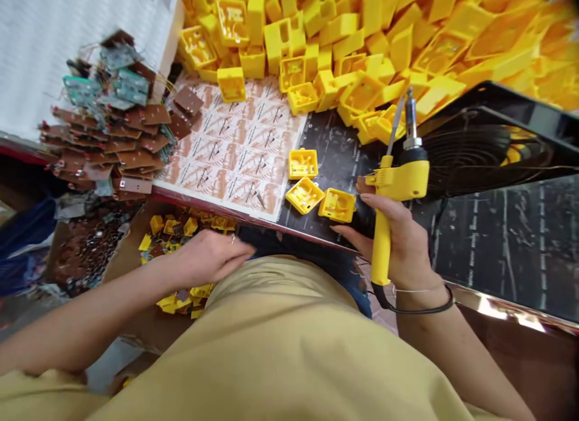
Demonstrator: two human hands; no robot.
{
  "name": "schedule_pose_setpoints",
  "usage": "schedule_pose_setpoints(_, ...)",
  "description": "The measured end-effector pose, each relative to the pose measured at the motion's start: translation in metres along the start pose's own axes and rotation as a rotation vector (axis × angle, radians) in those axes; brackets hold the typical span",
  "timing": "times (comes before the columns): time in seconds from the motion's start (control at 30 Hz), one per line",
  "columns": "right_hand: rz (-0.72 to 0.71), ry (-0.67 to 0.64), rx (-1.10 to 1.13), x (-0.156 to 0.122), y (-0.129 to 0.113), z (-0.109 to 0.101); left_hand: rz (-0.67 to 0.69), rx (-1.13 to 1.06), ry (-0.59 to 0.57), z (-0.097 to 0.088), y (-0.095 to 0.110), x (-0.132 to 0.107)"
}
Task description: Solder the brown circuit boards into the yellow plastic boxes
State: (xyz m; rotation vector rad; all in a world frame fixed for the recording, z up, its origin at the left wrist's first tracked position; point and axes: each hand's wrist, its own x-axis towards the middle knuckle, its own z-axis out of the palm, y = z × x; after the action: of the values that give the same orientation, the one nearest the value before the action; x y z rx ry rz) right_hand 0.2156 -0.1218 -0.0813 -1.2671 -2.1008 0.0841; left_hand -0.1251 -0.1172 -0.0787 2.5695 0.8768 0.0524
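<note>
My right hand [400, 237] grips the handle of a yellow soldering gun [400, 174], its metal tip pointing up and away over the black table top. Three small yellow plastic housings [304, 195] lie just left of the gun near the table's front edge. My left hand [212, 255] hangs below the table edge over a cardboard box [131, 252] that holds yellow pieces; its fingers are stretched out, slightly blurred, and nothing shows in them.
A big heap of yellow housings [362, 41] fills the back of the table. Brown and green circuit boards [113, 125] are stacked at the left. A printed sheet [235, 149] covers the table's middle. A black fan [488, 149] stands at the right.
</note>
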Motion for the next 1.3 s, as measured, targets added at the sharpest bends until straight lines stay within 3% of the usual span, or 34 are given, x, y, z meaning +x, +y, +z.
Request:
schedule_pose_setpoints(0.07, -0.005, 0.013, 0.023, 0.001, 0.000, 0.000, 0.098, 0.164, 0.363, -0.022, 0.017, 0.039)
schedule_pose_setpoints(0.1, -0.012, 0.013, 0.028, 0.002, 0.000, 0.000, 0.094, 0.277, 0.468, -0.029, 0.024, 0.057)
schedule_pose_setpoints(0.13, -0.018, 0.010, 0.029, 0.003, 0.001, 0.000, 0.061, 0.367, 0.494, -0.034, 0.029, 0.073)
schedule_pose_setpoints(0.27, -0.028, 0.011, 0.022, 0.003, 0.004, -0.002, 0.013, 0.441, 0.469, -0.030, 0.037, 0.110)
schedule_pose_setpoints(0.4, -0.027, 0.014, 0.020, -0.002, 0.011, -0.006, 0.187, 0.311, 0.442, -0.023, 0.034, 0.114)
schedule_pose_setpoints(0.47, -0.040, 0.004, 0.013, -0.003, 0.014, -0.010, 0.213, 0.315, 0.439, -0.027, 0.030, 0.113)
schedule_pose_setpoints(0.53, -0.057, -0.004, -0.003, -0.003, 0.016, -0.014, 0.161, 0.314, 0.461, -0.036, 0.022, 0.114)
schedule_pose_setpoints(0.63, -0.091, -0.007, -0.021, 0.003, 0.014, -0.015, -0.025, 0.256, 0.483, -0.051, 0.007, 0.125)
schedule_pose_setpoints(0.7, -0.131, -0.008, -0.008, 0.011, 0.011, -0.009, -0.115, 0.209, 0.394, -0.058, 0.000, 0.137)
schedule_pose_setpoints(0.83, -0.239, -0.025, 0.047, 0.027, 0.002, 0.011, -0.118, 0.207, 0.047, -0.073, -0.009, 0.155)
schedule_pose_setpoints(0.9, -0.268, -0.026, 0.061, 0.030, 0.002, 0.018, -0.070, 0.222, -0.091, -0.085, -0.016, 0.152)
schedule_pose_setpoints(1.0, -0.245, 0.010, 0.039, 0.027, 0.007, 0.020, 0.105, 0.140, -0.261, -0.098, -0.023, 0.133)
schedule_pose_setpoints(1.07, -0.224, 0.048, -0.001, 0.024, 0.012, 0.018, 0.175, 0.064, -0.257, -0.093, -0.022, 0.116)
schedule_pose_setpoints(1.2, -0.222, 0.032, -0.054, 0.021, 0.014, 0.009, -0.033, 0.007, 0.120, -0.054, -0.008, 0.095)
schedule_pose_setpoints(1.3, -0.225, -0.018, -0.051, 0.022, 0.012, 0.007, -0.064, -0.023, 0.261, -0.024, 0.001, 0.098)
